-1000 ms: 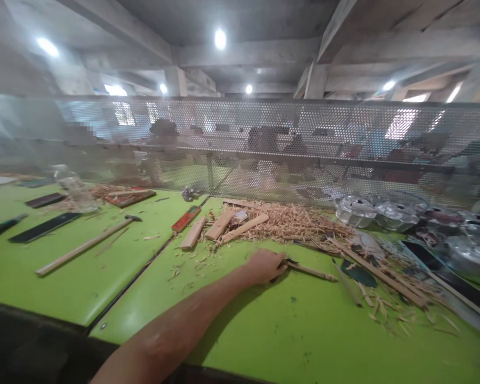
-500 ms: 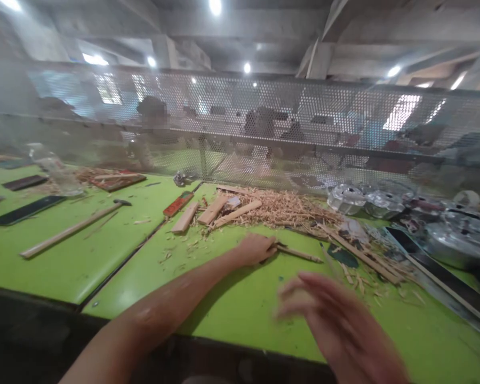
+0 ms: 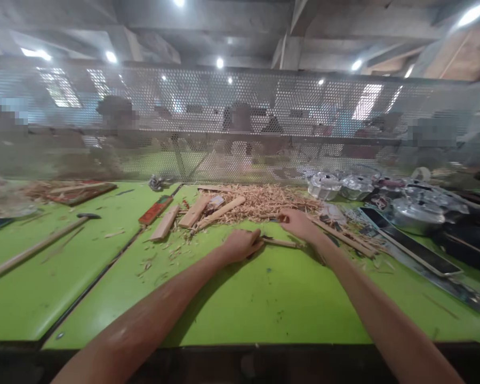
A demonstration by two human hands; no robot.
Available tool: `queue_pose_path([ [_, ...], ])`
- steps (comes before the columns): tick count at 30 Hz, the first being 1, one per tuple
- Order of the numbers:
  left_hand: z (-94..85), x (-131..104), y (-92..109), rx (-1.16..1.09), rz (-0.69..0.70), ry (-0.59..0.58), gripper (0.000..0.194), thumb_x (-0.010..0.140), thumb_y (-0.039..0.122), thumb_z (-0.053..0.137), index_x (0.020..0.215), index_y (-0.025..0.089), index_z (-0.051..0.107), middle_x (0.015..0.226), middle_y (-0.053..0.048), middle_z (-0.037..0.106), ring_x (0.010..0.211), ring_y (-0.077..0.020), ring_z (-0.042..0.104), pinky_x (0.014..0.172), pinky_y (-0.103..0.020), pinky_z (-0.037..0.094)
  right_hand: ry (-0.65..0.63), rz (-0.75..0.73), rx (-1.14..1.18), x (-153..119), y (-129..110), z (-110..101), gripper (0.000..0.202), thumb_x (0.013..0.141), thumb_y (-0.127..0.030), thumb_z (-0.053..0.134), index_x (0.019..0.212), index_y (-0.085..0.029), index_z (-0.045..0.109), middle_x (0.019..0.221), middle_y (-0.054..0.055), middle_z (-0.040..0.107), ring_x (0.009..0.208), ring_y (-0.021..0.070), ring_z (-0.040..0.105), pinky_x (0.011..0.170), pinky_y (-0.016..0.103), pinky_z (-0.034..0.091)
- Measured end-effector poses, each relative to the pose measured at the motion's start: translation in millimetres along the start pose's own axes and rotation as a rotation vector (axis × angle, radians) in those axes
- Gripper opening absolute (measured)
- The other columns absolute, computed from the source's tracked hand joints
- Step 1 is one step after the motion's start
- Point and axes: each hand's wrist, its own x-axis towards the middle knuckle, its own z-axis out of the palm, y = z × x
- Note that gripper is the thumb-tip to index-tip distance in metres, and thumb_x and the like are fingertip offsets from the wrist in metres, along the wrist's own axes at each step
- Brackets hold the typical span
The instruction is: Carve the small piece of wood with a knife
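Observation:
My left hand (image 3: 242,244) is closed and rests low over the green tabletop (image 3: 264,304). From its fingers a thin wooden stick (image 3: 282,243) points right, with a dark part close to the knuckles. My right hand (image 3: 298,223) reaches to the front edge of the heap of wood shavings (image 3: 264,205). Its thumb and fingers are pinched together; what lies between them, if anything, is too small to make out. Left of the heap lie several flat wooden pieces (image 3: 196,210) and a red-orange block (image 3: 155,210).
A hammer (image 3: 44,245) lies at left. A long strip of wood (image 3: 346,237) and a black sharpening-stone-like slab (image 3: 412,242) lie at right, before several shiny metal pots (image 3: 418,213). A perforated metal screen (image 3: 240,122) stands behind, with people beyond it.
My right hand has moved forward and left, from near the table's front to the shavings, and its fingers have closed. The left hand stays on the stick. The view has turned slightly right.

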Motion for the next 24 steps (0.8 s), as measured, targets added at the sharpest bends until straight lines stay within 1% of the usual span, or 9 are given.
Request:
queue_pose_path([
  [3,5.7,3,-5,-0.023,0.01,0.023,0.036,0.134,0.048,0.057,0.141,0.022,0.081,0.128,-0.018,0.095,0.111,-0.0362,0.09,0.093,-0.041,0.061,-0.048,-0.108,0.139,-6,-6,21,0.021,0.111,-0.022,0.077,0.121,-0.021,0.096,0.133,0.018,0.094,0.117,0.0316,0.088,0.11,0.046,0.072],
  [5,9.3,6,-8,-0.033,0.012,0.03,0.037,0.133,0.051,0.058,0.139,0.023,0.081,0.129,-0.018,0.094,0.112,-0.037,0.089,0.092,-0.041,0.059,-0.084,-0.152,0.242,-11,-8,31,0.013,0.109,-0.029,0.085,0.111,-0.023,0.096,0.125,0.016,0.093,0.11,0.0315,0.086,0.106,0.048,0.071],
  [7,11.8,7,-11,-0.04,0.01,0.035,0.037,0.133,0.053,0.059,0.136,0.024,0.081,0.127,-0.017,0.094,0.111,-0.0366,0.089,0.092,-0.04,0.058,-0.096,-0.185,0.34,-15,-6,37,0.013,0.105,-0.035,0.091,0.1,-0.024,0.095,0.117,0.015,0.091,0.105,0.0318,0.083,0.104,0.05,0.069],
  [10,13.4,7,-14,-0.049,0.012,0.058,0.036,0.133,0.054,0.058,0.13,0.026,0.081,0.122,-0.015,0.094,0.106,-0.0348,0.087,0.091,-0.038,0.056,-0.064,-0.219,0.375,-15,1,38,0.021,0.105,-0.04,0.087,0.091,-0.024,0.089,0.106,0.013,0.088,0.1,0.03,0.077,0.102,0.049,0.067],
  [13,14.1,7,-14,-0.04,0.007,0.071,0.037,0.134,0.051,0.055,0.13,0.026,0.081,0.119,-0.014,0.093,0.104,-0.0335,0.086,0.09,-0.037,0.055,-0.007,-0.236,0.342,-13,5,39,0.025,0.105,-0.039,0.08,0.084,-0.025,0.08,0.095,0.011,0.082,0.097,0.0282,0.073,0.102,0.047,0.066],
  [15,15.0,8,-14,-0.033,-0.005,0.066,0.038,0.135,0.05,0.052,0.133,0.025,0.081,0.118,-0.014,0.093,0.103,-0.0331,0.086,0.089,-0.037,0.055,0.01,-0.247,0.343,-13,3,43,0.027,0.108,-0.038,0.078,0.084,-0.026,0.079,0.096,0.011,0.08,0.097,0.0279,0.073,0.102,0.047,0.065],
  [20,18.6,11,-18,-0.045,-0.071,0.08,0.039,0.136,0.048,0.05,0.139,0.024,0.08,0.122,-0.015,0.093,0.109,-0.0341,0.088,0.088,-0.036,0.055,-0.019,-0.269,0.336,-15,-4,54,0.02,0.114,-0.037,0.077,0.102,-0.023,0.085,0.113,0.012,0.085,0.104,0.0261,0.074,0.105,0.047,0.065],
  [22,19.4,13,-21,-0.096,-0.089,0.099,0.035,0.136,0.047,0.052,0.137,0.024,0.079,0.123,-0.014,0.093,0.111,-0.033,0.088,0.088,-0.035,0.054,-0.024,-0.261,0.344,-12,-2,53,0.02,0.114,-0.037,0.079,0.103,-0.022,0.086,0.115,0.011,0.084,0.106,0.0255,0.075,0.108,0.047,0.065],
  [24,19.6,14,-23,-0.152,-0.101,0.128,0.031,0.136,0.043,0.052,0.132,0.025,0.078,0.124,-0.013,0.093,0.112,-0.0318,0.087,0.087,-0.034,0.052,-0.023,-0.235,0.331,-8,3,49,0.021,0.111,-0.038,0.087,0.097,-0.022,0.085,0.11,0.009,0.082,0.105,0.0257,0.075,0.109,0.048,0.064],
])
